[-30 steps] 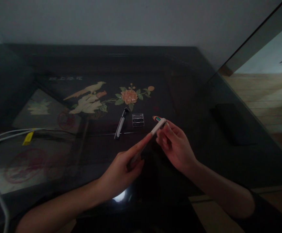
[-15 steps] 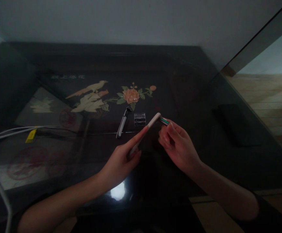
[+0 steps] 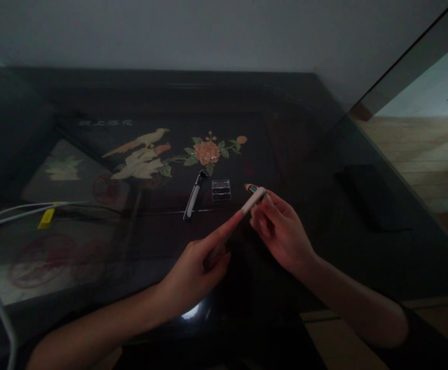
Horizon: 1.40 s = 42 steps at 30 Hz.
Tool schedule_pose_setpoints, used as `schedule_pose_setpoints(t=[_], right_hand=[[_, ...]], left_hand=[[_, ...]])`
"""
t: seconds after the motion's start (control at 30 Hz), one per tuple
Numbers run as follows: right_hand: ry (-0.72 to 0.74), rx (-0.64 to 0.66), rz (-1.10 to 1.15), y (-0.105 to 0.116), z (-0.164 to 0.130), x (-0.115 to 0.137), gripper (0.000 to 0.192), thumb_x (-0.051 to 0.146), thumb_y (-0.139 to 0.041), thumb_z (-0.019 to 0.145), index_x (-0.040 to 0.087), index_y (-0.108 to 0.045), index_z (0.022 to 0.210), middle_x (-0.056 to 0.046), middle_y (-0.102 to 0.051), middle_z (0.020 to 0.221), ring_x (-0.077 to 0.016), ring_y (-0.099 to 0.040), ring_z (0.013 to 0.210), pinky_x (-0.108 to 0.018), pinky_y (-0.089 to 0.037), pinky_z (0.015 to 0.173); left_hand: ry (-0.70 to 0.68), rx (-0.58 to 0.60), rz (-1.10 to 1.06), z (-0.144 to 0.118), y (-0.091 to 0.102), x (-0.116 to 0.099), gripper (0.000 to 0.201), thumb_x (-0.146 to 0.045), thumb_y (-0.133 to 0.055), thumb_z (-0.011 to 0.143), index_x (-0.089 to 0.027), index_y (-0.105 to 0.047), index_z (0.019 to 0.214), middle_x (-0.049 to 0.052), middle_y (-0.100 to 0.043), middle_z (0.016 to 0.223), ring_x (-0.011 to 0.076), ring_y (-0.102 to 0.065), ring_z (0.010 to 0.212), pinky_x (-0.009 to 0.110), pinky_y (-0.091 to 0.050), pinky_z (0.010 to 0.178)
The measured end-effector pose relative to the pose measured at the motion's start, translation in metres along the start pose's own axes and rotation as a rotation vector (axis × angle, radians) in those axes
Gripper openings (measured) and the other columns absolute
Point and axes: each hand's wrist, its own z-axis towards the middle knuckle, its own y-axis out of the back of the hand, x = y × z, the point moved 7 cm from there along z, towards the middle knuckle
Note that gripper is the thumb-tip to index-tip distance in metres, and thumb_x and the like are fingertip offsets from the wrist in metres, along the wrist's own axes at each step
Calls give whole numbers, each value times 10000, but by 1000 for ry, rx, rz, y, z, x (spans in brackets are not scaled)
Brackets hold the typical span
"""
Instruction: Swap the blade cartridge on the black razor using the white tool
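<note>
Closed around a white razor handle point(image 3: 254, 199), my left hand point(image 3: 197, 270) angles it up and to the right, index finger stretched along it. My right hand point(image 3: 281, 226) pinches a small razor blade cartridge point(image 3: 254, 189) that shows a green strip. The handle's rounded tip overlaps the cartridge, right at the right fingertips; whether the two are joined I cannot tell. Behind the hands lies a razor point(image 3: 194, 198) with a grey-white handle and black head. Beside it is a clear case point(image 3: 221, 190) with dark cartridges inside.
The dark glossy table point(image 3: 304, 154) carries a bird-and-flower picture. White cables point(image 3: 16, 209) with a yellow tag point(image 3: 47, 218) run in from the left. A flat black object point(image 3: 374, 195) lies at the right, and a wall point(image 3: 170, 36) stands behind.
The razor handle in my left hand has moved right, its tip now crossing the cartridge. In my right hand the cartridge has turned and now sticks out beyond the handle's tip.
</note>
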Motion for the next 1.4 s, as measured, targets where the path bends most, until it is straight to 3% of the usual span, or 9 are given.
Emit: schedule_pose_setpoints(t=[0.13, 0.2, 0.27, 0.33, 0.53, 0.7, 0.93, 1.2, 1.4], right_hand=[[25, 35, 8, -1, 0, 1, 287, 403, -760, 784, 187, -669, 950, 85, -449, 496, -66, -283, 436, -235, -216, 425], [30, 57, 15, -2, -1, 2, 269, 397, -761, 790, 192, -654, 928, 85, -450, 500, -67, -290, 441, -234, -219, 430], [43, 79, 18, -4, -1, 3, 248, 401, -758, 796, 198, -638, 875, 84, -449, 502, -65, -292, 439, -236, -216, 434], [53, 92, 23, -5, -1, 4, 244, 404, -756, 799, 202, -623, 833, 82, -452, 501, -64, -287, 435, -241, -206, 435], [37, 63, 29, -4, -1, 4, 245, 388, -774, 774, 202, -635, 852, 85, -457, 493, -67, -264, 433, -245, -190, 433], [23, 20, 7, -2, 0, 2, 277, 398, -773, 763, 193, -668, 918, 87, -444, 493, -70, -263, 441, -247, -193, 432], [15, 10, 7, -1, -1, 3, 278, 385, -768, 772, 192, -671, 946, 89, -434, 512, -65, -277, 438, -255, -212, 438], [42, 71, 9, -6, -1, 6, 262, 405, -765, 787, 201, -645, 899, 84, -454, 506, -70, -282, 436, -254, -193, 430], [46, 68, 16, -5, -1, 5, 243, 393, -764, 790, 203, -647, 885, 83, -451, 511, -67, -272, 440, -254, -194, 440]], left_hand=[[6, -39, 45, 3, 5, 3, 672, -124, -466, 893, -260, -297, 1529, -59, -520, 695, 90, -353, 568, 160, -354, 552], [-4, -51, 45, 5, 8, 4, 659, -135, -468, 901, -281, -310, 1524, 0, -653, 942, 95, -451, 647, 177, -430, 643], [-17, -64, 45, 6, 11, 4, 651, -141, -473, 906, -295, -320, 1520, 42, -625, 1243, 112, -532, 800, 209, -469, 782], [-15, -70, 49, 7, 13, 5, 656, -147, -477, 912, -287, -301, 1528, 53, -575, 1359, 126, -549, 886, 229, -469, 855], [-13, -48, 33, 7, 12, 8, 675, -150, -488, 918, -228, -250, 1545, 34, -680, 985, 97, -442, 635, 190, -446, 631], [-28, 19, -7, 3, 4, 3, 701, -111, -492, 898, -244, -255, 1543, -67, -459, 642, 92, -344, 561, 170, -320, 518], [-22, 26, -1, 2, 4, -2, 659, -121, -478, 899, -245, -313, 1525, -57, -482, 676, 99, -339, 582, 176, -343, 546], [17, -65, 79, 8, 17, 6, 650, -166, -472, 915, -219, -282, 1533, -9, -607, 918, 109, -490, 731, 230, -475, 794], [15, -35, 71, 8, 15, 8, 661, -188, -480, 926, -214, -249, 1545, 6, -611, 897, 117, -456, 711, 216, -459, 711]])
